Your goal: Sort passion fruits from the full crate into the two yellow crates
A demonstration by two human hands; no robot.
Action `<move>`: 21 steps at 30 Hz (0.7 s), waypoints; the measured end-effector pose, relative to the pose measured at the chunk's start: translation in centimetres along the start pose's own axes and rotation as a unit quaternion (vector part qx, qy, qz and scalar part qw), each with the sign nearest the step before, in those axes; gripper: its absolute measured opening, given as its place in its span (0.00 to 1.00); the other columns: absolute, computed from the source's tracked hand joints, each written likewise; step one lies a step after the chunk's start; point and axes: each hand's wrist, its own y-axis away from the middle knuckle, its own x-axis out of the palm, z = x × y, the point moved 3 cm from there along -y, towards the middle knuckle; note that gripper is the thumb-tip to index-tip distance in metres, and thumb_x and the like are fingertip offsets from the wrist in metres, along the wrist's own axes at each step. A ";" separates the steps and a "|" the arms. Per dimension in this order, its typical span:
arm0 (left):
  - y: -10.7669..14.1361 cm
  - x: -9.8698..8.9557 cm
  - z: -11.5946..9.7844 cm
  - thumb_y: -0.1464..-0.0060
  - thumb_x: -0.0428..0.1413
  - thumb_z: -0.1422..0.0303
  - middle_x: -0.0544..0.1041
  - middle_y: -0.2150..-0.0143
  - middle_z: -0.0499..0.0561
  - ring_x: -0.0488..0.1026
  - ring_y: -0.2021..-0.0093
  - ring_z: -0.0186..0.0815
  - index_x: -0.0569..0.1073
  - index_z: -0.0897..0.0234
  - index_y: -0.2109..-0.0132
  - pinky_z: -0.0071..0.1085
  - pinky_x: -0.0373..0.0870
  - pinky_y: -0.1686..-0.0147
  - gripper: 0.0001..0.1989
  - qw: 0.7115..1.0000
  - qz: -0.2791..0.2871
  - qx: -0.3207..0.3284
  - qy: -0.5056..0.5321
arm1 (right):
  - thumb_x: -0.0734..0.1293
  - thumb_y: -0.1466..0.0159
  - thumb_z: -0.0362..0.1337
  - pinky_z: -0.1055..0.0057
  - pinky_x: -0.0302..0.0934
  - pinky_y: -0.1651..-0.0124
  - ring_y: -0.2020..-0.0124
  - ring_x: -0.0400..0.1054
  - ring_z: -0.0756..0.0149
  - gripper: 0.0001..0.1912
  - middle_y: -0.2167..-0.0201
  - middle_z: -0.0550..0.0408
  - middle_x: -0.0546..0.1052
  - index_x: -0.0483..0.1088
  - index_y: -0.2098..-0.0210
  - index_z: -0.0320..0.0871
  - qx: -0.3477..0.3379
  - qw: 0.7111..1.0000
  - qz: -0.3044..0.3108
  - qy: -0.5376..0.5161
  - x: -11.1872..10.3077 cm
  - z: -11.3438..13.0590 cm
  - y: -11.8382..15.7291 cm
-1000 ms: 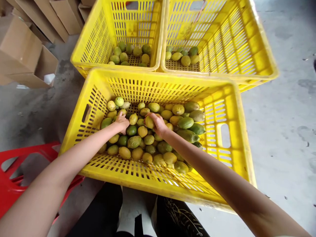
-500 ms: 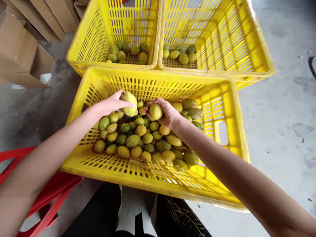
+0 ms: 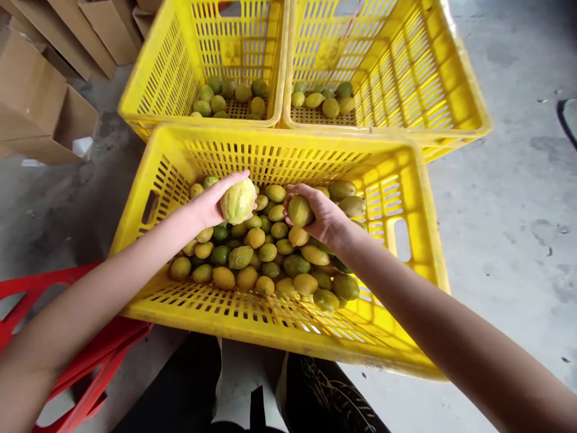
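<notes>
My left hand (image 3: 211,203) is wrapped round a large, pale yellow-green lemon (image 3: 238,201) with a ridged skin, its palm turned partly upward. In my right hand (image 3: 323,215) sits a smaller, smoother greenish-yellow lemon (image 3: 300,210), with fingers curled beneath it. Both hands are above a yellow plastic crate (image 3: 288,341), a short way apart from each other. Below them lies a heap of lemons in mixed yellow and green, among them a yellow lemon (image 3: 224,278) near the front. My hands and forearms hide part of the heap.
Two more yellow crates stand behind, a left one (image 3: 128,108) and a right one (image 3: 482,123), each with several lemons at the bottom. Cardboard boxes (image 3: 31,90) are at far left. A red plastic stool (image 3: 108,349) stands at lower left, on grey concrete floor (image 3: 509,252).
My left hand has turned its palm upward and lowered slightly with its lemon. My right hand has shifted a little right, widening the gap between the two lemons.
</notes>
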 end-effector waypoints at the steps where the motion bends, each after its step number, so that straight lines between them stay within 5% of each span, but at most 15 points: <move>1: 0.1 0.1 0.1 0.47 0.67 0.60 0.78 0.68 0.51 0.79 0.71 0.38 0.75 0.65 0.60 0.36 0.81 0.65 0.15 1.000 -0.005 -0.002 0.004 | 0.65 0.36 0.32 0.73 0.61 0.78 0.81 0.63 0.71 0.07 0.79 0.57 0.70 0.67 0.71 0.41 0.001 1.000 0.001 0.008 0.1 -0.2 0.0; 5: 0.5 0.7 0.7 0.41 0.60 0.63 0.77 0.71 0.52 0.77 0.73 0.38 0.74 0.66 0.60 0.37 0.80 0.69 0.09 0.999 -0.023 -0.031 0.014 | 0.60 0.34 0.33 0.73 0.58 0.80 0.82 0.63 0.69 0.13 0.81 0.54 0.68 0.68 0.74 0.40 0.013 0.999 0.012 0.036 0.1 -1.3 -0.5; 11: -0.2 0.6 1.9 0.42 0.59 0.57 0.77 0.70 0.52 0.78 0.71 0.41 0.74 0.63 0.60 0.36 0.79 0.71 0.13 0.995 -0.047 -0.068 0.064 | 0.60 0.36 0.33 0.72 0.59 0.81 0.82 0.63 0.67 0.11 0.81 0.53 0.70 0.68 0.74 0.40 0.018 0.999 -0.003 0.035 -0.5 -2.9 -2.2; 21: -1.0 -0.5 3.5 0.45 0.67 0.59 0.76 0.68 0.47 0.75 0.69 0.34 0.74 0.60 0.58 0.36 0.79 0.58 0.14 0.991 -0.093 -0.040 0.082 | 0.60 0.33 0.36 0.72 0.63 0.78 0.79 0.65 0.66 0.10 0.79 0.53 0.70 0.68 0.70 0.43 0.032 0.998 0.043 -0.012 -0.5 -3.6 -3.3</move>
